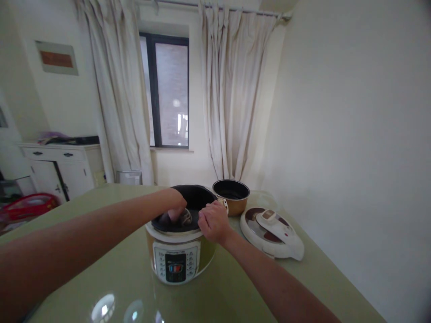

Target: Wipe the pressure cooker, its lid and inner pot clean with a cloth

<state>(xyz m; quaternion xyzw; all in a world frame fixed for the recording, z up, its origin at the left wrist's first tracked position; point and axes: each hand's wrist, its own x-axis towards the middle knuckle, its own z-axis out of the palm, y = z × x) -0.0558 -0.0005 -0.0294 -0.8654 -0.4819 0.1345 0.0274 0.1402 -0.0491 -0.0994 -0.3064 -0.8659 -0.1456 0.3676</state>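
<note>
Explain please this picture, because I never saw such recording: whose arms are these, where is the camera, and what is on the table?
No robot here: these are a person's bare arms, seen by a camera worn on the head. On the green table stands an open electric cooker. The left hand reaches inside, at what looks like a crumpled cloth. The right hand rests on the rim. Behind, to the right, stands a round pot; nearer lies a lid.
</note>
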